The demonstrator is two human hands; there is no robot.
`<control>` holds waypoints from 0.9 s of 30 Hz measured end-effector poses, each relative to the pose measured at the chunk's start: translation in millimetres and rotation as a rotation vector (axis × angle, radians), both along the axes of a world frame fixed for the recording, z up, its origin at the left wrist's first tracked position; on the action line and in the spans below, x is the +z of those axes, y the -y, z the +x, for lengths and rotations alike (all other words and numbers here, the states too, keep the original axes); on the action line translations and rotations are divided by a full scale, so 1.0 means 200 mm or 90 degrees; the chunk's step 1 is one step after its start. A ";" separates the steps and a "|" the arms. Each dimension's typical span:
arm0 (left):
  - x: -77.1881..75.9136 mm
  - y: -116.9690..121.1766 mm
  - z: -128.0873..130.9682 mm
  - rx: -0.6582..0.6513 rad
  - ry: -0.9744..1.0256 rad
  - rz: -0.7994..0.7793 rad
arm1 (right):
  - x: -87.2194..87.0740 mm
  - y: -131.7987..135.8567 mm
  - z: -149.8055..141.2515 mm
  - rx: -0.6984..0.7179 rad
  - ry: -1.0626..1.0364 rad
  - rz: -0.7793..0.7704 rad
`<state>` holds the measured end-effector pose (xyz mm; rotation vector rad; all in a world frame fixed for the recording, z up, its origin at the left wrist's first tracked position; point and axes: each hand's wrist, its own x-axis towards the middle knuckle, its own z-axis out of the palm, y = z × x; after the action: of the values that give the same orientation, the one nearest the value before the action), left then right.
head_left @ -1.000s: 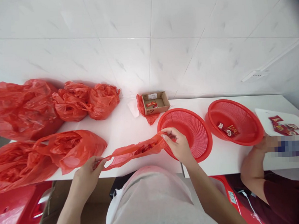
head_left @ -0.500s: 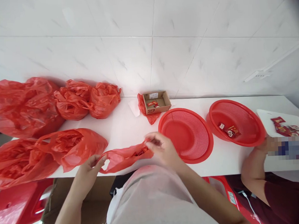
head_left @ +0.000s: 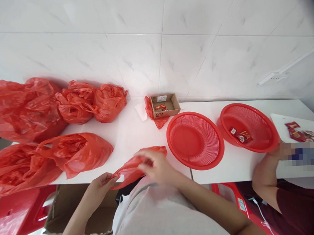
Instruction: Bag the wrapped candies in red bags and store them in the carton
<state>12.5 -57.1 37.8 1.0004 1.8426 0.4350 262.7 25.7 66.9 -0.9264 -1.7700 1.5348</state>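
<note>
My left hand [head_left: 105, 183] pinches the handle end of a thin red plastic bag [head_left: 133, 169] at the table's front edge. Stretching to the right, the bag lies partly on the table and partly over the edge, close to my body. Above its middle is my right hand [head_left: 153, 166], slightly blurred, fingers bent and apart, with nothing seen in them. That hand covers part of the bag, so its contents are hidden. Just right of it stands a red perforated plastic basket [head_left: 191, 140] with nothing seen inside.
Several filled red bags [head_left: 82, 152] crowd the table's left side. A small cardboard box [head_left: 167, 106] holding red packets sits by the wall. Rightward, a second red basket [head_left: 251, 127] contains a few packets; a co-worker's arm [head_left: 266, 171] reaches a white tray [head_left: 279, 126]. Below is an open carton [head_left: 98, 210].
My right hand has let go of the bag's right end and moved left over its middle. My left hand has shifted slightly right and down with the handle.
</note>
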 end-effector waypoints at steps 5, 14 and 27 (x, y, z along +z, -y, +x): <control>-0.03 0.00 0.01 0.085 0.019 0.021 | -0.05 0.00 -0.11 0.212 -0.026 -0.011; 0.03 0.11 0.06 0.050 0.065 -0.066 | -0.02 -0.18 0.41 -0.221 0.068 -0.076; 0.22 -0.25 0.49 -0.168 0.222 0.218 | 0.25 -0.09 0.23 -0.026 0.133 0.284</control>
<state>111.0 -6.7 82.4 1.2883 1.3289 0.7279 308.9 43.6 116.5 -0.9099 -2.1083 0.9805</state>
